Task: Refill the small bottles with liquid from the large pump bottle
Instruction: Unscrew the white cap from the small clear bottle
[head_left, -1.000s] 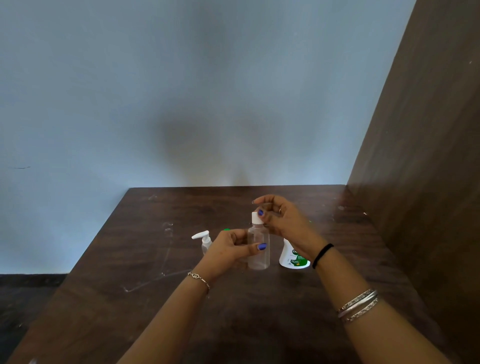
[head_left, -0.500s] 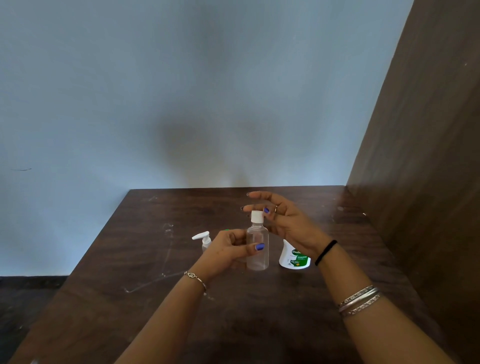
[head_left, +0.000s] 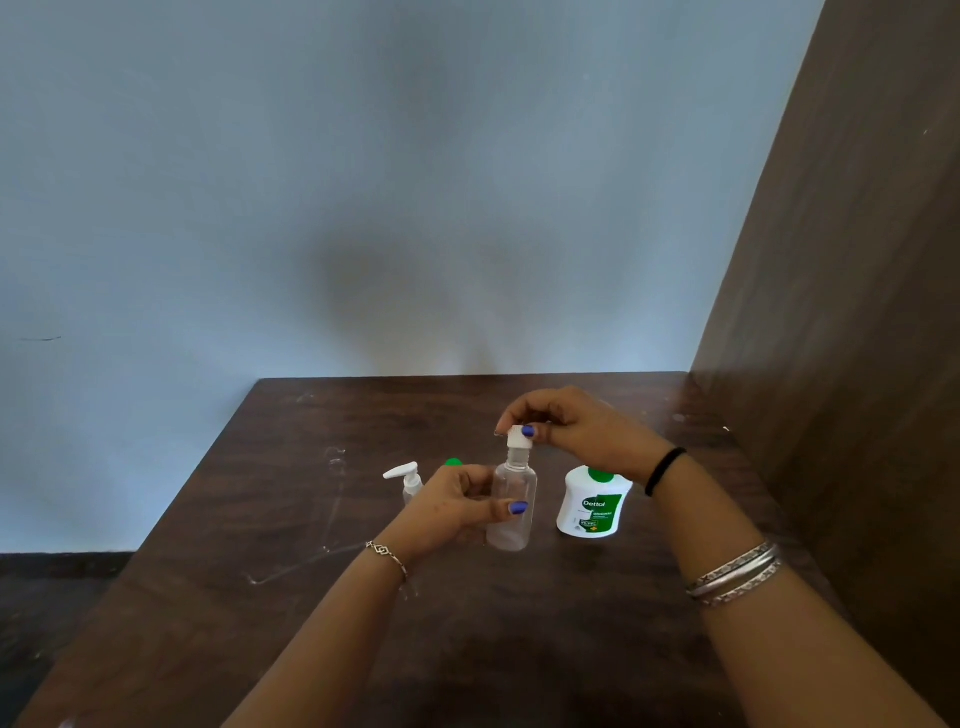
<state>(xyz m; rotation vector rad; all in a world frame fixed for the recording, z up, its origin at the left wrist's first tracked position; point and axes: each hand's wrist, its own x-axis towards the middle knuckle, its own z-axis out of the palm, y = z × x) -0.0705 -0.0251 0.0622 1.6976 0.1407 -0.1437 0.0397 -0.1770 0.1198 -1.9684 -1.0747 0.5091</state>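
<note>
Left hand: the left hand (head_left: 451, 506) is wrapped around the middle of the clear bottle (head_left: 511, 501), thumb across the near face, fingers round the far side; it grasps the bottle.
Right hand: the right hand (head_left: 582, 434) comes in from the right above the bottle, and its thumb and fingertips pinch the white cap (head_left: 520, 436); it grasps the cap.
Clear bottle: small, see-through, standing upright on the table (head_left: 291, 519) near the middle; no liquid level can be made out inside it.
White cap: sits at the top of the clear bottle's neck; whether it is screwed tight or loose cannot be told.
White bottle: a white bottle (head_left: 592, 504) with a green label and a green top stands upright just right of the clear bottle, apart from it, partly under the right wrist; its top is mostly hidden.
Pump bottle: a small bottle with a white pump head (head_left: 408, 478) stands left of the left hand and slightly farther back, its body largely hidden by the hand.
Green piece: a small green object (head_left: 453, 462) shows just beyond the left hand's knuckles; what it is cannot be told.
Table: dark brown wood with pale scuffs on its left half.
Surroundings: a pale blue wall (head_left: 363, 182) at the far edge, a brown wooden panel (head_left: 857, 312) along the right.
Wrists: a thin chain on the left wrist, a black band and silver bangles on the right arm.
</note>
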